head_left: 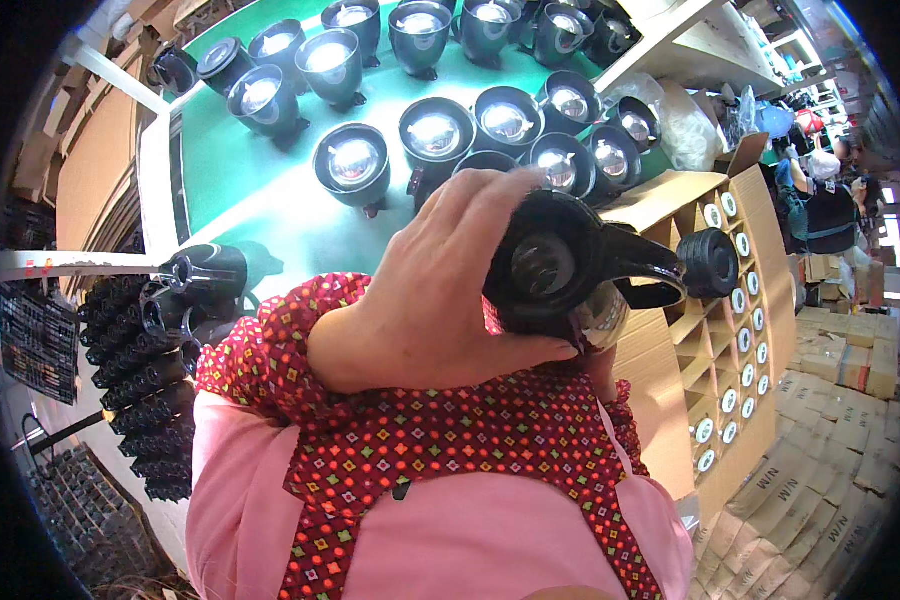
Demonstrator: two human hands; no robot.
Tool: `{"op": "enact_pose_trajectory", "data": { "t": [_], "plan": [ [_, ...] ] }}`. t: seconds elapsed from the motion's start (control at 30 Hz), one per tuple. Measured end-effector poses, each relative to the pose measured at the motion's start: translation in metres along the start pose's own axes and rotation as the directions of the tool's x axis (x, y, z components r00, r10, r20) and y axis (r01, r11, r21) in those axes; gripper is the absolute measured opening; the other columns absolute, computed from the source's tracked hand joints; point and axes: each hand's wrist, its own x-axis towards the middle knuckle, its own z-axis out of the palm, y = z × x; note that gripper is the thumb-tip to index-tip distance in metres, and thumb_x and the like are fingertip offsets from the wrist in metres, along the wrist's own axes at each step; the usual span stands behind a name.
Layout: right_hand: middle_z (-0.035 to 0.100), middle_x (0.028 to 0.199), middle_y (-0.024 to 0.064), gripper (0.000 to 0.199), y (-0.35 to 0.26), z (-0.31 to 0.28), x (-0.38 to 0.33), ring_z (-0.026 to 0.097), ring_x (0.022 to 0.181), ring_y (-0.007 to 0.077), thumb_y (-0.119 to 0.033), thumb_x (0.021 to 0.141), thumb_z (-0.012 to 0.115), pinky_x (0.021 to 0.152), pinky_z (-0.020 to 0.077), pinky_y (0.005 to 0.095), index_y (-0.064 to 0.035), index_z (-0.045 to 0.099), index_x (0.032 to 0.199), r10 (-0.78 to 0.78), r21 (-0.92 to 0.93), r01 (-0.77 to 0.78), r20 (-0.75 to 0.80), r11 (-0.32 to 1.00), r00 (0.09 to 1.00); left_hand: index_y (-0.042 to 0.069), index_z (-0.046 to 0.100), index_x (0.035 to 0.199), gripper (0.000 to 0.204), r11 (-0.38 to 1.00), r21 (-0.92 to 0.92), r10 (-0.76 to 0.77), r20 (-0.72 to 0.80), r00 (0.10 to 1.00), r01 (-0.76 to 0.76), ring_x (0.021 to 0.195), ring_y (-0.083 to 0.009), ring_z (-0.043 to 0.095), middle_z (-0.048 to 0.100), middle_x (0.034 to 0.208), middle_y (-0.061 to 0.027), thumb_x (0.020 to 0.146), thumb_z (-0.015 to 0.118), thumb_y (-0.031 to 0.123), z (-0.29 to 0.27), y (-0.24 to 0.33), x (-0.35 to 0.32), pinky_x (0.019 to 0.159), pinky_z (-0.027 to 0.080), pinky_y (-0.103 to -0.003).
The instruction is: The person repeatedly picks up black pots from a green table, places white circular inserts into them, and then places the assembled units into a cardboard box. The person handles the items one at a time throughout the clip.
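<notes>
Green flat worktable (230,170) fills 11 to 1 o'clock, covered with rows of open black jug bodies with shiny silver liners (436,130), mouths up. At 3 o'clock a divided brown cardboard carton (670,195) holds white-capped items in cells; black handle parts (140,370) piled at 9 o'clock. Centre: glossy black plastic vacuum jug with spout and silvery lower body (560,270), held close to the chest, tilted, mouth toward camera. Left hand (430,290) wraps over its top and side, fingers curled snug round it. Right hand mostly hidden beneath the jug, grip cannot tell. Judgement: jug looks rigid, smooth and slippery, moderately light when empty, liner likely fragile; best held round the neck or by the handle, not the spout.
</notes>
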Motion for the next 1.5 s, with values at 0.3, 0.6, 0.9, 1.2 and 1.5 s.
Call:
{"op": "enact_pose_trajectory", "data": {
  "t": [0.3, 0.6, 0.9, 1.2, 1.5],
  "plan": [
    [0.065, 0.138, 0.0149, 0.049, -0.002, -0.001, 0.005, 0.06, 0.129, 0.028, -0.029, 0.101, 0.06, 0.113, 0.0467, 0.0423, -0.0025, 0.058, 0.142, 0.017, -0.019, -0.017, 0.006, 1.0, 1.0, 0.0, 0.051, 0.149, 0.108, 0.999, 0.038, 0.028, -0.021, 0.999, -0.027, 0.115, -0.0389, 0.065, 0.058, 0.131, -0.021, 0.059, 0.101, 0.033, 0.001, 0.006, -0.001, 0.094, 0.056, -0.044],
    [0.066, 0.136, 0.0149, 0.046, -0.005, 0.0, 0.006, 0.061, 0.127, 0.0272, -0.026, 0.1, 0.062, 0.112, 0.0471, 0.0416, -0.0017, 0.059, 0.139, 0.032, -0.031, -0.031, 0.015, 0.999, 0.999, 0.0, 0.05, 0.15, 0.109, 0.999, 0.051, 0.011, -0.054, 0.998, -0.008, 0.114, -0.039, 0.065, 0.059, 0.13, -0.0208, 0.058, 0.101, 0.032, -0.001, 0.005, -0.001, 0.094, 0.056, -0.045],
    [0.066, 0.135, 0.0148, 0.044, -0.005, -0.001, 0.001, 0.061, 0.126, 0.0264, -0.022, 0.098, 0.064, 0.111, 0.0474, 0.0408, -0.001, 0.061, 0.137, 0.031, -0.046, -0.03, 0.02, 0.998, 0.999, 0.0, 0.051, 0.148, 0.11, 0.996, 0.076, 0.04, -0.067, 0.997, -0.035, 0.116, -0.0394, 0.065, 0.059, 0.131, -0.0209, 0.056, 0.102, 0.031, 0.0, 0.005, -0.001, 0.095, 0.056, -0.045],
    [0.067, 0.133, 0.0147, 0.042, -0.01, -0.001, -0.001, 0.062, 0.124, 0.0257, -0.019, 0.097, 0.066, 0.11, 0.0477, 0.0401, -0.0003, 0.062, 0.135, 0.03, -0.062, -0.028, 0.02, 0.998, 0.999, 0.0, 0.051, 0.148, 0.111, 0.996, 0.082, 0.045, -0.113, 0.993, -0.035, 0.116, -0.0396, 0.065, 0.059, 0.131, -0.0212, 0.055, 0.103, 0.03, 0.001, 0.006, 0.0, 0.096, 0.056, -0.045],
    [0.068, 0.131, 0.0146, 0.04, -0.011, 0.001, 0.0, 0.062, 0.122, 0.0249, -0.016, 0.096, 0.068, 0.109, 0.048, 0.0393, 0.0005, 0.064, 0.132, 0.025, -0.097, -0.026, -0.003, 0.995, 1.0, 0.001, 0.047, 0.151, 0.114, 0.998, 0.05, 0.034, 0.023, 0.999, -0.035, 0.123, -0.0404, 0.061, 0.055, 0.136, -0.0213, 0.058, 0.102, 0.036, -0.001, 0.006, -0.004, 0.101, 0.053, -0.045]
  ]
}}
